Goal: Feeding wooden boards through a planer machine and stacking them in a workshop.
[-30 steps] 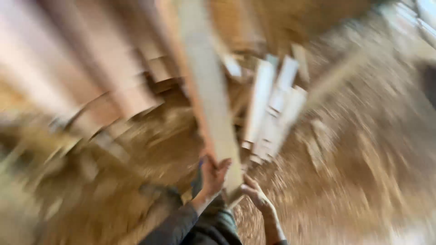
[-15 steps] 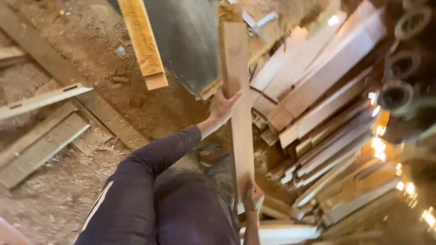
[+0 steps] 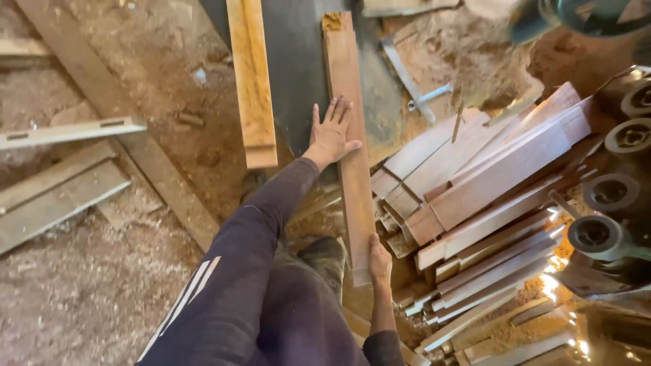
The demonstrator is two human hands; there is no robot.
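Plank (image 3: 349, 142): long, reddish, lying on dark tabletop (image 3: 295, 61). Left hand (image 3: 331, 133) flat, fingers spread, pressing its middle; right hand (image 3: 379, 261) grips near end. Step: positioning. Next likely needs steady lengthwise alignment.

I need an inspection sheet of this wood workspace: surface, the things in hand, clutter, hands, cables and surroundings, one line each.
Surface: dark flat machine table, with sawdust at its far right side; earth floor covered with sawdust.
Things in hand: long reddish plank lying lengthwise on the table, its near end past the table edge.
Clutter: second, paler plank on the table to the left; stack of cut boards to the right; loose boards on the floor at left.
Hands: left hand flat on the plank, fingers spread; right hand has its grip on the near end.
Cables: nothing seen.
Surroundings: dark round rollers at the right edge; sawdust heap beyond.
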